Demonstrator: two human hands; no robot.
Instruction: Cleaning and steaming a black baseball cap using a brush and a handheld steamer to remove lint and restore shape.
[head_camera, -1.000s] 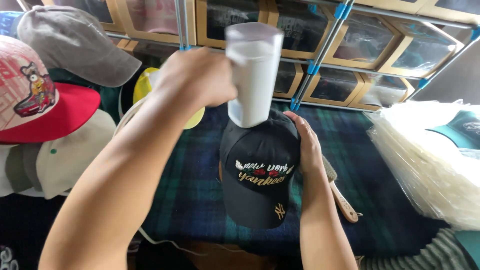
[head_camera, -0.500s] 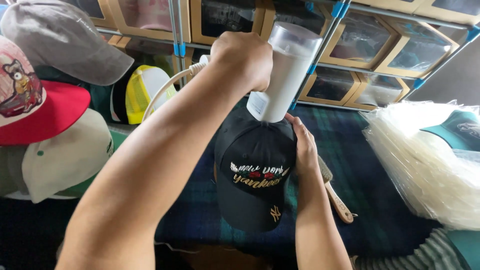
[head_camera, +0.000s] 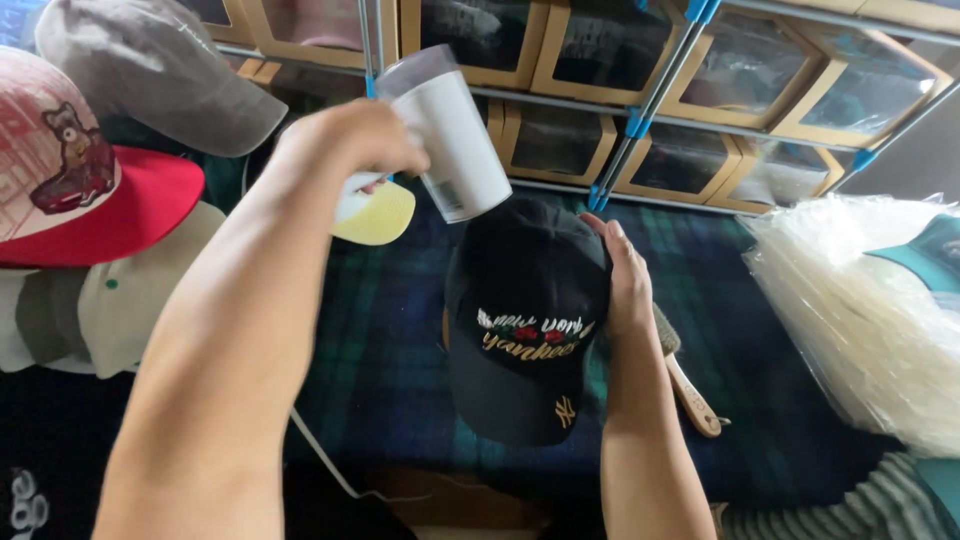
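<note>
My left hand (head_camera: 345, 145) grips a white cylinder with a clear cap end (head_camera: 455, 140). It is tilted, with its lower end just above the crown of a black baseball cap (head_camera: 520, 320). The cap has embroidered lettering with red flowers on the front and its brim points toward me. My right hand (head_camera: 625, 275) holds the cap by its right side, fingers up along the crown. The cap stands over a dark green and blue plaid cloth (head_camera: 390, 330).
A wooden-handled brush (head_camera: 690, 385) lies right of my right wrist. A stack of clear plastic bags (head_camera: 860, 310) and a teal cap (head_camera: 930, 255) lie at the right. Several caps lie at the left: red-brimmed (head_camera: 90, 200), grey (head_camera: 150, 70), yellow-brimmed (head_camera: 375, 210). Clear storage boxes (head_camera: 700, 90) line the back.
My left hand has swung the white cylinder from over the cap's crown to the left and tilted it. The right hand and black cap have hardly moved.
</note>
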